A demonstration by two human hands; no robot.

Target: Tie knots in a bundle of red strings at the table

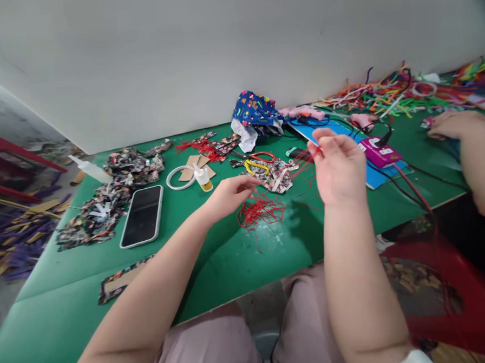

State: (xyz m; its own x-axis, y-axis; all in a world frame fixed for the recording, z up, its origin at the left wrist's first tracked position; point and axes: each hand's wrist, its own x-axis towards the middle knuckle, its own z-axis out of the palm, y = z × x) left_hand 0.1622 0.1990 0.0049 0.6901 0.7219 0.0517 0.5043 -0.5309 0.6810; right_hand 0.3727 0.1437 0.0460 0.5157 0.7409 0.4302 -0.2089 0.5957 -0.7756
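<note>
My right hand (341,163) is raised above the table, its fingers pinched on red thread (304,161) that trails down to the left. Low over the table, my left hand (231,196) reaches toward a loose tangle of red thread (262,210), touching or just above its upper left edge. Its fingers stretch forward with a gap from the thumb. Just beyond the tangle lie floral fabric pieces (281,178) and scissors with yellow and red handles (258,167).
On the green table (230,258) are a phone (142,215), a small glue bottle (203,178), a white ring (180,177), dark floral fabric (93,213) and a purple power strip (381,152) with cables. Another person's hand (451,124) is at right, near colourful strips (400,94).
</note>
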